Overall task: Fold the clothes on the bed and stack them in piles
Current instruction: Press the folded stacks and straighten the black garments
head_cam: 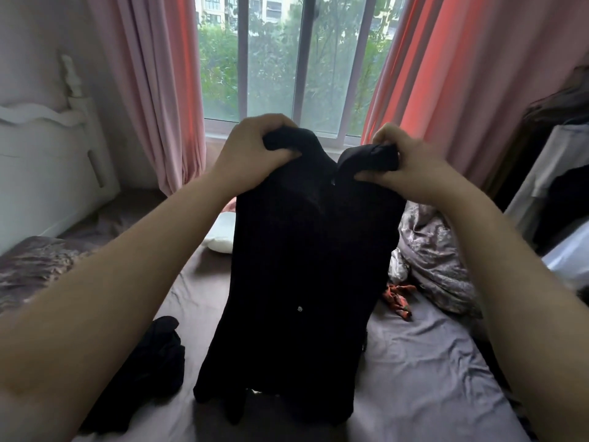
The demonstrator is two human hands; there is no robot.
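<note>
While both shoulders are pinched, step: black garment [306, 266] held up, not yet folded.
Next move, judged: lay it flat on bed [424, 362], fold.
Left hand [251, 151] fingers: curled tight on left shoulder, 11 o'clock.
Right hand [401, 161] fingers: clamped on right shoulder, 1 o'clock.
Garment: hangs centre, hem brushing bed.
Dark heap [153, 362]: 8 o'clock.

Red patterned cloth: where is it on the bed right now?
In the head view the red patterned cloth lies crumpled on the bed sheet, right of the held-up black garment, beside the grey quilt.
</note>
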